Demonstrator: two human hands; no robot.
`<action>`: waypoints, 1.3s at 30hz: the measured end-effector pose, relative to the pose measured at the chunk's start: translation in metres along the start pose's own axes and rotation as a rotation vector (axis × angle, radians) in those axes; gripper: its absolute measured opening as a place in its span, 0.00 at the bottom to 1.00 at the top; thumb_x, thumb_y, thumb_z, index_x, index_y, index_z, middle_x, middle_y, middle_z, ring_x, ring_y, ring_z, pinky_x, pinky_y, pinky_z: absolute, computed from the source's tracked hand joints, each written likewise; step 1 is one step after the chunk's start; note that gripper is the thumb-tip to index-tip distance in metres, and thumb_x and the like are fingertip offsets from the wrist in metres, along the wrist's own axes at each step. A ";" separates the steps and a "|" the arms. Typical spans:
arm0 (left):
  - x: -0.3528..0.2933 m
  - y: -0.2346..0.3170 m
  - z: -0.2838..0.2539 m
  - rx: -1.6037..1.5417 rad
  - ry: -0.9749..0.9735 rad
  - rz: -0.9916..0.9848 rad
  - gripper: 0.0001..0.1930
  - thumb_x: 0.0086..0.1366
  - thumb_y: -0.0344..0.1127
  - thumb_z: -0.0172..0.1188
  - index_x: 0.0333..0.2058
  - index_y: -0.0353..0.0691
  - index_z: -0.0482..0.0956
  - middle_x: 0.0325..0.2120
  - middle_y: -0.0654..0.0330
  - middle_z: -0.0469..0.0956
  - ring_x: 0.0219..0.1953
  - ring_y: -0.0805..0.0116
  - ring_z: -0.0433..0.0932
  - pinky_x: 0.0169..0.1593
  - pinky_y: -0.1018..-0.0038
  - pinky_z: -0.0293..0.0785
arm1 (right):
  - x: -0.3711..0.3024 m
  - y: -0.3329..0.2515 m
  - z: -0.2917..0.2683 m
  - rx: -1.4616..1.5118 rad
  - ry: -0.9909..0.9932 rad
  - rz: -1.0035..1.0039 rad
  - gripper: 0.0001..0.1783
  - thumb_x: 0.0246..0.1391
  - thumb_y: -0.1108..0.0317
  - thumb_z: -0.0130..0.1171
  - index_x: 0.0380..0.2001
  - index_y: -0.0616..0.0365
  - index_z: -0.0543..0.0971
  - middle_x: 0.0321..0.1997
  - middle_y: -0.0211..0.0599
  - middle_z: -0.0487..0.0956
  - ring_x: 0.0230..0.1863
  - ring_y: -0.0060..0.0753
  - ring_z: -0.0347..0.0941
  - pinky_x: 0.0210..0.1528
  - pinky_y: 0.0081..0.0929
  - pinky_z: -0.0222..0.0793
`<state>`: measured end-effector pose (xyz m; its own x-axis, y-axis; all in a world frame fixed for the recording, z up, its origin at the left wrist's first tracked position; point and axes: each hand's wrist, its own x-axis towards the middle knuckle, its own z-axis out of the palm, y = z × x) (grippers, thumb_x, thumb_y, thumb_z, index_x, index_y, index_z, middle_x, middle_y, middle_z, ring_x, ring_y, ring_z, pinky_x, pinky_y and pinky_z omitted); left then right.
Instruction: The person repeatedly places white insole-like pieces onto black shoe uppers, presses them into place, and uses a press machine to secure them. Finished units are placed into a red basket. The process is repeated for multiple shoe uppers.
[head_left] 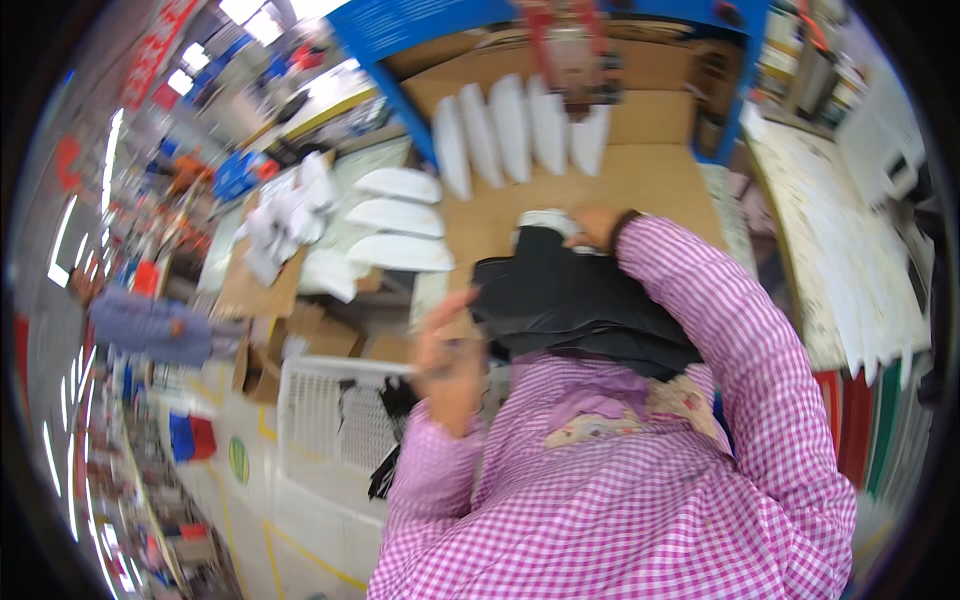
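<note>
The right hand (pixel 590 226) lies at the far end of a black cloth (pixel 570 300), fingers bent onto a white piece (pixel 545 219) there; whether they clamp it I cannot tell. The left hand (pixel 447 365) is blurred at the cloth's near left edge, fingers loosely curled, grip unclear. The cloth lies on a brown table (pixel 640 170). Beyond stand white moulded shapes (pixel 510 125) in a row, more lying flat to the left. A white basket (pixel 330 405) sits below the left hand

Factory floor, cardboard workbench (pixel 640 170), plastic crate (pixel 330 400)
</note>
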<state>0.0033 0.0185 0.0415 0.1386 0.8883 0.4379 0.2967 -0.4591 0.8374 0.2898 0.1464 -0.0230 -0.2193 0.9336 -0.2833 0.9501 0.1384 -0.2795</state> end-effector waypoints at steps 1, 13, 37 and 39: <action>0.010 -0.004 0.020 0.160 -0.145 0.265 0.25 0.49 0.22 0.59 0.50 0.36 0.72 0.47 0.52 0.74 0.49 0.60 0.73 0.52 0.67 0.68 | -0.001 0.007 0.011 0.064 0.188 -0.078 0.36 0.44 0.48 0.64 0.51 0.61 0.69 0.50 0.54 0.73 0.54 0.51 0.67 0.56 0.41 0.61; -0.010 -0.057 0.133 0.411 -0.571 0.477 0.32 0.56 0.46 0.60 0.57 0.42 0.65 0.62 0.48 0.54 0.66 0.48 0.47 0.66 0.49 0.40 | -0.228 0.116 0.051 0.443 0.431 0.456 0.36 0.42 0.55 0.64 0.54 0.58 0.66 0.54 0.50 0.68 0.55 0.52 0.64 0.56 0.40 0.60; -0.010 -0.027 0.163 0.873 -0.520 0.558 0.21 0.66 0.39 0.47 0.50 0.27 0.69 0.54 0.44 0.63 0.56 0.48 0.62 0.57 0.59 0.59 | -0.606 0.137 0.419 0.891 0.254 1.640 0.54 0.39 0.32 0.59 0.61 0.59 0.59 0.64 0.49 0.61 0.65 0.46 0.57 0.64 0.39 0.52; -0.010 -0.027 0.162 0.878 -0.506 0.597 0.21 0.66 0.39 0.47 0.50 0.27 0.69 0.54 0.44 0.63 0.55 0.48 0.62 0.57 0.60 0.59 | -0.616 0.151 0.419 0.621 0.298 1.584 0.49 0.41 0.35 0.59 0.59 0.58 0.63 0.63 0.44 0.64 0.64 0.42 0.57 0.63 0.41 0.53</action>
<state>0.1465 0.0247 -0.0386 0.7767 0.5308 0.3391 0.5798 -0.8128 -0.0557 0.4754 -0.5458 -0.2747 0.8835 0.0595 -0.4647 -0.0517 -0.9735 -0.2230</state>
